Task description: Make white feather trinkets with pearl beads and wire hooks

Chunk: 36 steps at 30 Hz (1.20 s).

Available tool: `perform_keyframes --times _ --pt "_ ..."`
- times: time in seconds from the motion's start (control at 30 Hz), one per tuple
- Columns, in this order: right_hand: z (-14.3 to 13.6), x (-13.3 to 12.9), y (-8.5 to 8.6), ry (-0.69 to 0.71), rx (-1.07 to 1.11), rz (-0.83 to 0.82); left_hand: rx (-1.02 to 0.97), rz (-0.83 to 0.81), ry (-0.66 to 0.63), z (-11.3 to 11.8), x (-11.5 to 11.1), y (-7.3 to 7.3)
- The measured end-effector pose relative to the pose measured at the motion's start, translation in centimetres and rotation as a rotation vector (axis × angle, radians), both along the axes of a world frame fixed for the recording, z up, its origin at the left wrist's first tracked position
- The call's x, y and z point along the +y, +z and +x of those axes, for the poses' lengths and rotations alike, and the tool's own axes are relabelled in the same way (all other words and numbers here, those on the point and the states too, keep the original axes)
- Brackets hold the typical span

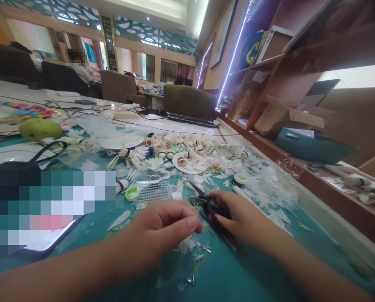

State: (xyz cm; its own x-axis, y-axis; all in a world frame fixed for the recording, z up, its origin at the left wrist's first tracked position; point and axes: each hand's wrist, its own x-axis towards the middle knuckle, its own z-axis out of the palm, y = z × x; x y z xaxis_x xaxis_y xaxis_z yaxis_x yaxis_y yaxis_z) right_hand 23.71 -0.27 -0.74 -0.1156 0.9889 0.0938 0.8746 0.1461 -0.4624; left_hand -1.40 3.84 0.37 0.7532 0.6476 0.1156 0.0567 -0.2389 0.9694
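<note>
My left hand [165, 224] is above the near middle of the green table mat, fingers curled and thumb pressed against them. What it pinches, if anything, is hidden. My right hand [234, 212] grips black scissors [210, 205], their dark tips pointing away and to the left. Below my hands lie small silvery metal pieces [191, 280] with thin yellow thread and a white feather piece [185, 245]. A sheet of silvery beads [152, 193] and a small tub of green stuff [132, 193] are just beyond my left hand.
Shuttlecocks [133, 155], loose feathers and a white round plate [190, 170] crowd the middle. At left are a pixelated phone-like screen [45, 245] and a green fruit [40, 129]. A keyboard [190, 120] lies behind; shelves [269, 58] line the right. A person [78, 69] sits far left.
</note>
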Motion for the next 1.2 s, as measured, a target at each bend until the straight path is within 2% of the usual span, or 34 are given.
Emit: perform_keyframes --times 0.1,0.2,0.3,0.43,0.53,0.6,0.77,0.87,0.97,1.2 --pt "-0.4 -0.7 0.2 0.076 0.005 0.193 0.063 0.013 -0.011 0.0 -0.1 0.2" --pt "-1.2 -1.6 0.6 0.266 0.121 0.426 0.123 0.017 -0.040 0.0 -0.1 0.0" --pt "-1.9 -2.1 0.7 0.455 0.253 0.479 0.154 0.013 -0.081 0.2 0.0 -0.2" --pt "-2.5 -2.1 0.0 0.575 0.279 0.549 0.195 -0.010 -0.151 0.4 -0.1 -0.3" --pt "-2.7 -2.2 -0.3 0.543 0.262 0.470 0.205 0.052 -0.195 0.4 -0.4 -0.2" --pt "-2.8 -2.3 -0.2 0.504 0.255 0.368 0.210 0.153 -0.194 0.3 -0.7 -0.2" --pt "-3.0 -2.5 0.4 0.448 0.321 0.287 0.135 0.523 -0.057 0.1 -1.4 -0.5" --pt "-3.1 -2.6 0.6 0.358 0.384 0.223 0.057 0.660 0.033 0.1 -1.1 -0.9" --pt "-3.3 -2.7 0.4 0.299 0.465 0.137 -0.020 0.733 0.059 0.2 -0.5 -1.2" --pt "-3.8 -2.9 0.1 0.200 0.796 -0.181 -0.080 0.756 -0.053 -0.1 -0.2 -1.3"
